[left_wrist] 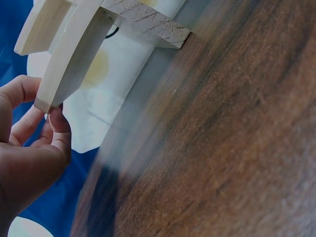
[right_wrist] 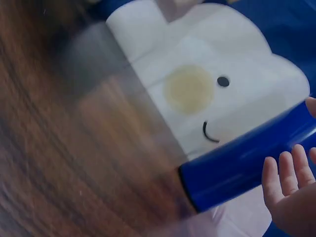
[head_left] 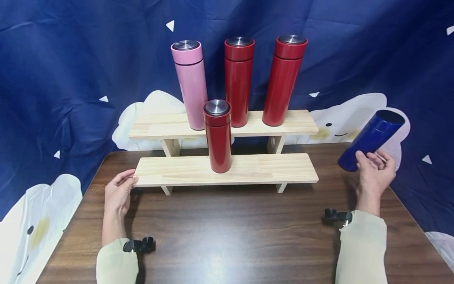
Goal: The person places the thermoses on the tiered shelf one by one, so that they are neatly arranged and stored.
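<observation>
At the left end of the front wooden shelf (head_left: 259, 169), my left hand (head_left: 120, 191) pinches the board's edge between thumb and fingers, closely seen in the left wrist view. My right hand (head_left: 376, 175) is beside a blue thermos bottle (head_left: 365, 142) at the table's right side. Its thumb is on one side of the bottle and its loosely bent, spread fingers (right_wrist: 287, 170) are on the other; firm contact is unclear. A red thermos (head_left: 220, 146) stands on the front shelf. A pink thermos (head_left: 191, 90) and two red thermoses (head_left: 239, 86) stand on the rear shelf (head_left: 152, 126).
The two-tier stand rests near the back of a brown wooden table (head_left: 220, 228). A dark blue curtain (head_left: 71, 79) with white cloud shapes hangs behind. The blue thermos stands near the table's back right edge.
</observation>
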`<action>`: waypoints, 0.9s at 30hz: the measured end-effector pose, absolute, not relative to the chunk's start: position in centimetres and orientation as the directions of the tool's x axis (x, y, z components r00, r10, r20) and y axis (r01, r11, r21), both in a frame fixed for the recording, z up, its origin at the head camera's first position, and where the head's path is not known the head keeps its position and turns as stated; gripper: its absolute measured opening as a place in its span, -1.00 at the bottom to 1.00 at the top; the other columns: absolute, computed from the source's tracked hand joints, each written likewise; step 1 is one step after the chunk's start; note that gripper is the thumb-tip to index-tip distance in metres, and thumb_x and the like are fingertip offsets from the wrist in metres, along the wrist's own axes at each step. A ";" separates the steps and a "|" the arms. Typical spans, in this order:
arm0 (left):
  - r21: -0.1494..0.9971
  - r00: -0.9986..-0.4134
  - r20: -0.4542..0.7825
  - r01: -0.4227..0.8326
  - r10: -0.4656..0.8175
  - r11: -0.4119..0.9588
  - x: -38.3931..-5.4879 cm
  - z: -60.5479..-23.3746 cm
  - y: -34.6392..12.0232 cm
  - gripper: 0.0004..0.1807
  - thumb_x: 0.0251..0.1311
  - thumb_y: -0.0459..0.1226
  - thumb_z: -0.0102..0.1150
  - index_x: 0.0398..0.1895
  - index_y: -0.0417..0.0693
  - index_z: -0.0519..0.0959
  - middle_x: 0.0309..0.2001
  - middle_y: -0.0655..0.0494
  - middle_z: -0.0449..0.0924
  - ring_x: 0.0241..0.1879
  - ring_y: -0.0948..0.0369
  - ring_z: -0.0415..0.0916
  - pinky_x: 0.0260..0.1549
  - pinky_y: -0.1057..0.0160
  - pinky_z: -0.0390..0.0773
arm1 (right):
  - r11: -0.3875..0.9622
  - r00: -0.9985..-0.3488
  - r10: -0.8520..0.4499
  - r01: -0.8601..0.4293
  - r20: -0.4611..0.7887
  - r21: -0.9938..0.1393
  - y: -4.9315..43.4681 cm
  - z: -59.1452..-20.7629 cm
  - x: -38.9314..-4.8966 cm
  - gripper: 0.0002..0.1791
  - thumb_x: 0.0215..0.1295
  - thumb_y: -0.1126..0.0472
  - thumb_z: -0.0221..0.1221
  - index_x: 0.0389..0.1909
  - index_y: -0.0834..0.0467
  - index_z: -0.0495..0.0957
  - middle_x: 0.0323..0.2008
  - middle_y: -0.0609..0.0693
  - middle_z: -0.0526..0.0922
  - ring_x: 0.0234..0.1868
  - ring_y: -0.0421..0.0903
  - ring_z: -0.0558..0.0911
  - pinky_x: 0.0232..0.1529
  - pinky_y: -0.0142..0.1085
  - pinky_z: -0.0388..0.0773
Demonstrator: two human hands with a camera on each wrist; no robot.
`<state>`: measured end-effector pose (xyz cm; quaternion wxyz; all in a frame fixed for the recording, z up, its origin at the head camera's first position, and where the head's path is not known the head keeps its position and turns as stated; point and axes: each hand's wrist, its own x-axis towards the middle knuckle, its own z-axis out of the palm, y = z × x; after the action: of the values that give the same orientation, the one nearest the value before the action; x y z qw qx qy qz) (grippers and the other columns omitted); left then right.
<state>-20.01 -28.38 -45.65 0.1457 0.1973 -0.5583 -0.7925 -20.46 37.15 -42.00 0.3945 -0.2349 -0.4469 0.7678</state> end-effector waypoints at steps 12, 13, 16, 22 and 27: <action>0.944 -0.878 -0.148 0.013 -0.455 -0.331 -19.9 -45.6 -28.3 -0.73 0.12 -0.68 0.23 -0.21 -0.25 0.73 -0.39 0.10 0.63 -0.42 0.26 0.51 -0.47 0.45 0.50 | -0.315 -0.547 0.831 -0.305 -0.106 -0.899 39.4 -44.4 -21.3 -0.37 -0.13 0.57 0.51 -0.05 0.10 0.49 -0.17 0.01 0.52 -0.30 -0.22 0.54 -0.54 -0.54 0.48; 0.944 -0.878 -0.147 0.013 -0.456 -0.330 -19.9 -45.6 -28.3 -0.73 0.12 -0.68 0.23 -0.21 -0.25 0.73 -0.39 0.10 0.63 -0.42 0.26 0.51 -0.47 0.45 0.50 | -0.322 -0.539 0.834 -0.299 -0.120 -0.898 39.5 -44.6 -21.4 -0.36 -0.14 0.56 0.51 -0.05 0.10 0.50 -0.15 0.01 0.51 -0.24 -0.21 0.53 -0.50 -0.54 0.49; 0.946 -0.878 -0.145 0.012 -0.457 -0.325 -19.9 -45.6 -28.4 -0.73 0.13 -0.68 0.23 -0.20 -0.26 0.72 -0.39 0.10 0.63 -0.42 0.26 0.51 -0.46 0.45 0.50 | -0.334 -0.520 0.840 -0.273 -0.154 -0.902 40.0 -45.0 -21.6 -0.36 -0.14 0.54 0.53 -0.05 0.06 0.51 -0.07 -0.01 0.48 -0.07 -0.20 0.47 -0.30 -0.55 0.50; 0.950 -0.881 -0.136 0.014 -0.454 -0.312 -20.0 -45.7 -28.4 -0.73 0.13 -0.67 0.23 -0.20 -0.24 0.72 -0.39 0.11 0.63 -0.42 0.27 0.50 -0.45 0.45 0.50 | -0.324 -0.532 0.829 -0.206 -0.172 -0.924 40.7 -45.8 -22.0 -0.32 -0.08 0.51 0.51 0.05 0.01 0.50 0.08 -0.05 0.44 0.12 -0.17 0.44 -0.12 -0.57 0.46; 0.954 -0.881 -0.128 0.016 -0.456 -0.299 -20.0 -45.7 -28.3 -0.73 0.14 -0.67 0.22 -0.18 -0.26 0.72 -0.39 0.12 0.63 -0.41 0.27 0.51 -0.45 0.45 0.50 | -0.336 -0.567 0.805 -0.193 -0.175 -0.922 41.2 -45.9 -22.5 -0.19 -0.07 0.51 0.51 0.24 0.07 0.44 0.13 -0.08 0.45 0.20 -0.18 0.45 -0.13 -0.60 0.47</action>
<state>-20.01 -28.35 -45.75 0.1508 0.1922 -0.5723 -0.7828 -22.47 41.20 -45.94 0.3328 -0.3254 -0.4704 0.7497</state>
